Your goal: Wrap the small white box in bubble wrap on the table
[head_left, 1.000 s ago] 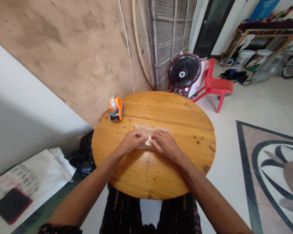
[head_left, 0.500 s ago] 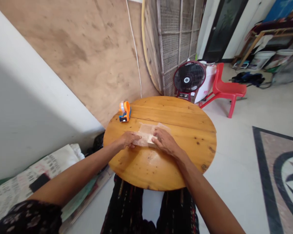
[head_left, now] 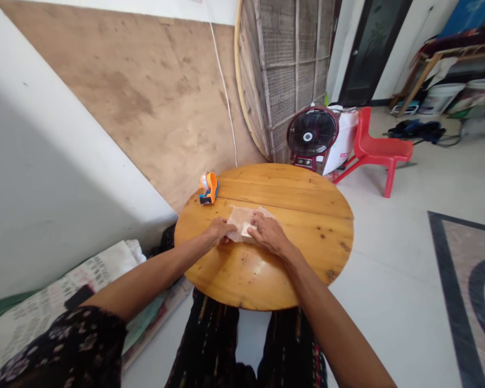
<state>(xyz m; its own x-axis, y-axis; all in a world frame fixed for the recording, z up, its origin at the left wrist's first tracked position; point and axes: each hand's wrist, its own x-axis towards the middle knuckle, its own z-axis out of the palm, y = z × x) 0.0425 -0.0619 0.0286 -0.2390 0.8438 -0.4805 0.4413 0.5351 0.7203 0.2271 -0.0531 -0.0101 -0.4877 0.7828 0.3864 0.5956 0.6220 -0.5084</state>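
Note:
A thin, see-through plastic sheet [head_left: 241, 217] lies on the round wooden table [head_left: 299, 215], wrapped over a small pale flat thing [head_left: 247, 230]. My left hand [head_left: 219, 230] presses the sheet's left edge with curled fingers. My right hand [head_left: 267, 233] lies on its right part, fingers bent down onto the pale thing. An orange and blue tape dispenser [head_left: 208, 188] stands at the table's far left edge, apart from both hands.
A plywood board [head_left: 157, 97] and a woven panel [head_left: 291, 59] lean on the wall behind the table. A black fan [head_left: 312, 133] and a red plastic chair [head_left: 378, 151] stand on the floor beyond. Printed sacks [head_left: 52, 302] lie at lower left.
The camera has pulled back and tilted up, so the table looks smaller. My hands stay on the sheet, and the left one has slid slightly outward along its edge.

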